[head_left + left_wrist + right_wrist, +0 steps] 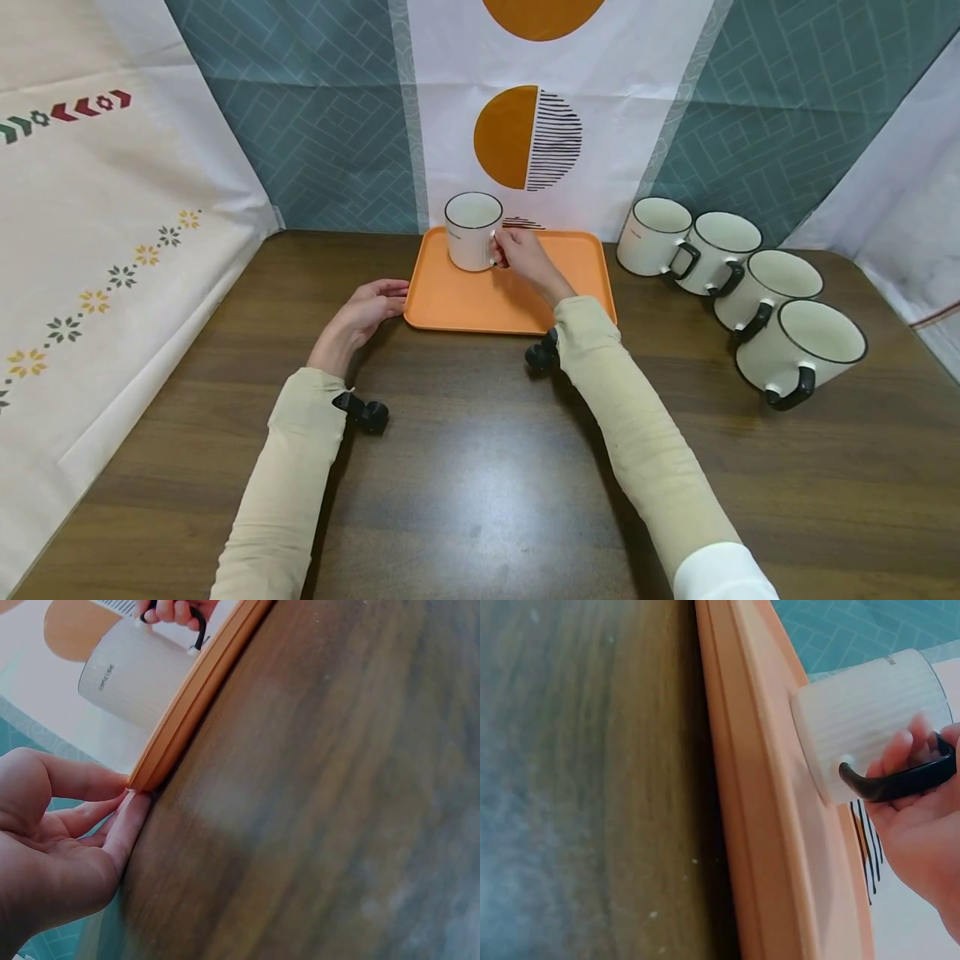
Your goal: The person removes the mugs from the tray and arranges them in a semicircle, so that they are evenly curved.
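Observation:
A white mug [468, 248] with a dark rim stands on the left part of an orange tray [480, 310]. My right hand [531, 260] grips the mug by its black handle [900, 784], fingers curled through it. The mug's base looks to be on the tray surface. At the tray's left edge, my left hand [362, 315] pinches the rim between thumb and a finger, as the left wrist view shows. The tray lies at the back of the brown wooden table [450, 467].
To the right of the tray, several more white mugs stand in a slanting row, the nearest mug [802, 354] closest to me, black handles toward the front. A patterned cloth backdrop [315, 125] hangs behind the table, and a white embroidered cloth [112, 217] hangs at left.

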Demonstrator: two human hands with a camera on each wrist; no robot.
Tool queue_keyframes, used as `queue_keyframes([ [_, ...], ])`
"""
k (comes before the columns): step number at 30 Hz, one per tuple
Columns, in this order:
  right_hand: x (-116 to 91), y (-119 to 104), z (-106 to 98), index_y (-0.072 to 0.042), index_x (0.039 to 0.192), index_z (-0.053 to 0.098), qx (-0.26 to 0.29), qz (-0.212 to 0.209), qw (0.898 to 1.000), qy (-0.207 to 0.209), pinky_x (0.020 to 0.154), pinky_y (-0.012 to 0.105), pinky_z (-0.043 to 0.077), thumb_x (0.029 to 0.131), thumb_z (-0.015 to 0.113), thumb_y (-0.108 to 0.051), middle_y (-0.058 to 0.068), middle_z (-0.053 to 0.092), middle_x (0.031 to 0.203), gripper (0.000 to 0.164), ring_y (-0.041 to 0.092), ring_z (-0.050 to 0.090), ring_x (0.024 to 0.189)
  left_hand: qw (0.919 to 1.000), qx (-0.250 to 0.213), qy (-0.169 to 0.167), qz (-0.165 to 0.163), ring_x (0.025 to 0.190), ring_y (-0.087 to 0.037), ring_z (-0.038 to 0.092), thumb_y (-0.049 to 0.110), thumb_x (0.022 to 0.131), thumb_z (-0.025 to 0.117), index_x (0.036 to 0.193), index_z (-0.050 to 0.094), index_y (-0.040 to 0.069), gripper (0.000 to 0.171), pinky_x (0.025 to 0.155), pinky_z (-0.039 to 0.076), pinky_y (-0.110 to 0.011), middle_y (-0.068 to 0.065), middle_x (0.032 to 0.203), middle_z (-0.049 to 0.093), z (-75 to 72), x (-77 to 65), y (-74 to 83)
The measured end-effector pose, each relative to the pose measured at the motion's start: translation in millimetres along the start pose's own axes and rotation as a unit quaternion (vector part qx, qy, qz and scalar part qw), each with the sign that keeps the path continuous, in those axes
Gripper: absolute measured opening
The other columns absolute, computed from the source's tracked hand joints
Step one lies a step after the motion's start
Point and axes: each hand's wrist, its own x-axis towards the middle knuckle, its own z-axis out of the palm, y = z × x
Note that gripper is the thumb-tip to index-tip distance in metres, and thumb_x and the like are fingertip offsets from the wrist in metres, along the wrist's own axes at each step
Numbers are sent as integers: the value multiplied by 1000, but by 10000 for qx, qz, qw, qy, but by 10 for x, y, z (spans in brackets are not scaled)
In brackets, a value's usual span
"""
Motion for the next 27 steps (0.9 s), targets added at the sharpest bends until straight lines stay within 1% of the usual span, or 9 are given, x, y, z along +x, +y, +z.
queue_keyframes([
  [3, -48, -15, -14, 6, 86, 53, -19, 44, 10000, -13, 65, 29, 39, 105, 37, -16, 8, 46, 70, 33, 16, 42, 64, 10000, -7, -11, 16, 122, -31, 44, -10, 92, 46, 143, 32, -10, 52, 107, 36, -37, -25, 141, 38, 6, 3, -3],
  [5, -90, -23, -33, 6, 87, 53, -65, 94, 9999, 15, 63, 27, 35, 106, 37, -17, 7, 43, 68, 34, 16, 39, 63, 10000, 37, 8, 32, 120, -30, 45, -10, 93, 46, 143, 32, -10, 52, 106, 36, -37, -25, 141, 38, 4, -1, -5],
  [7, -131, -31, -62, 6, 88, 52, -42, 136, 9999, 19, 63, 27, 32, 106, 36, -19, 6, 39, 68, 35, 16, 36, 63, 10000, 60, 38, 55, 120, -30, 46, -10, 93, 46, 143, 32, -10, 52, 106, 36, -37, -25, 141, 38, 7, -3, -3],
  [11, -193, -29, -150, 6, 91, 50, 194, 273, 9994, 1, 67, 31, 31, 106, 36, -21, 5, 34, 67, 35, 17, 33, 63, 9999, 109, 56, 73, 121, -30, 45, -10, 92, 46, 143, 32, -10, 53, 107, 36, -37, -25, 141, 38, 20, -8, 3],
  [15, -241, -35, -196, 5, 91, 49, 401, 321, 9987, 46, 68, 32, 33, 106, 35, -20, 6, 34, 69, 33, 17, 33, 64, 10000, 83, 35, 41, 122, -31, 45, -10, 93, 45, 143, 31, -10, 53, 107, 36, -37, -25, 141, 38, 18, -7, -6],
  [19, -287, -49, -213, 4, 90, 50, 481, 308, 9982, 169, 68, 31, 35, 106, 35, -19, 8, 38, 75, 31, 15, 34, 64, 10000, 86, 18, 38, 121, -31, 45, -9, 93, 45, 144, 31, -10, 52, 107, 35, -37, -26, 141, 38, 4, -10, -9],
  [22, -325, -60, -252, 4, 90, 50, 492, 270, 9980, 288, 68, 30, 36, 106, 35, -18, 6, 40, 75, 31, 13, 35, 64, 10000, 71, 8, 35, 118, -29, 46, -9, 94, 45, 144, 31, -10, 52, 107, 36, -37, -25, 141, 38, -1, -13, -4],
  [24, -355, -73, -296, 6, 90, 49, 520, 239, 9978, 326, 67, 28, 36, 106, 34, -17, 5, 38, 73, 32, 13, 34, 63, 10000, 60, -5, 47, 116, -28, 47, -10, 93, 45, 144, 31, -10, 52, 106, 36, -36, -26, 141, 38, 3, -11, -4],
  [27, -407, -110, -372, 4, 88, 48, 675, 173, 9969, 378, 65, 25, 34, 106, 33, -15, 4, 38, 73, 30, 11, 33, 62, 10000, 43, -13, 53, 114, -26, 48, -10, 93, 45, 143, 31, -10, 52, 106, 37, -36, -25, 140, 38, 9, -5, -4],
])
